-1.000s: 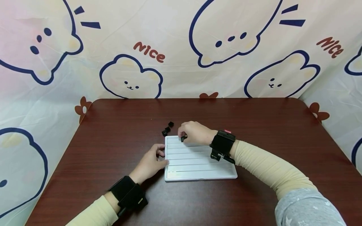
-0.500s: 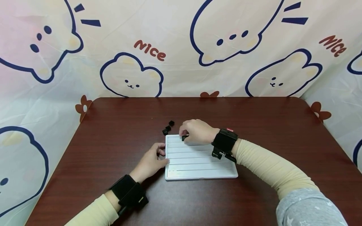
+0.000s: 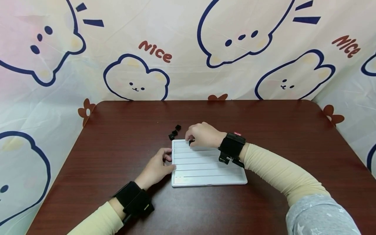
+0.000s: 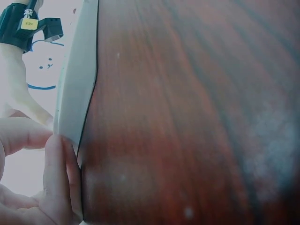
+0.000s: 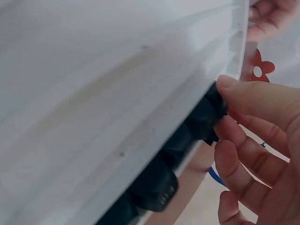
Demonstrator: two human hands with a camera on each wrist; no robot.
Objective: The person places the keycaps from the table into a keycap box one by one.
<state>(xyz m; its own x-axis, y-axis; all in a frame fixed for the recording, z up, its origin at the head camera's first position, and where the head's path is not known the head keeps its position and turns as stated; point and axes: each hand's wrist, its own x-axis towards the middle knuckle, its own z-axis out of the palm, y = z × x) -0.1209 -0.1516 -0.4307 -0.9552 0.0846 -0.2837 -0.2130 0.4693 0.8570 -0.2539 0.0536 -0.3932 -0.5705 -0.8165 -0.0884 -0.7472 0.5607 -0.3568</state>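
A white ridged tray (image 3: pixel 205 169) lies on the table. In the head view my left hand (image 3: pixel 155 168) holds its left edge, fingers curled by the side and thumb at the rim; the left wrist view shows the fingers (image 4: pixel 55 159) against the tray wall (image 4: pixel 79 70). My right hand (image 3: pixel 204 134) pinches a black keycap (image 5: pixel 214 101) between thumb and fingers at the tray's far edge, near the left corner. In the right wrist view, that keycap ends a row of black keycaps (image 5: pixel 154 185) set along the edge, one with small lettering. In the head view the right hand hides most of this row.
Several loose black keycaps (image 3: pixel 174 133) lie on the brown table (image 3: pixel 132 137) just beyond the tray's far left corner. A cloth backdrop (image 3: pixel 182 78) with cartoon animals hangs behind the table. Each wrist wears a black camera band (image 3: pixel 232 147).
Both hands stay in nearly the same places. The keycap under the right fingers shows a little less in the head view. The head view has shifted slightly.
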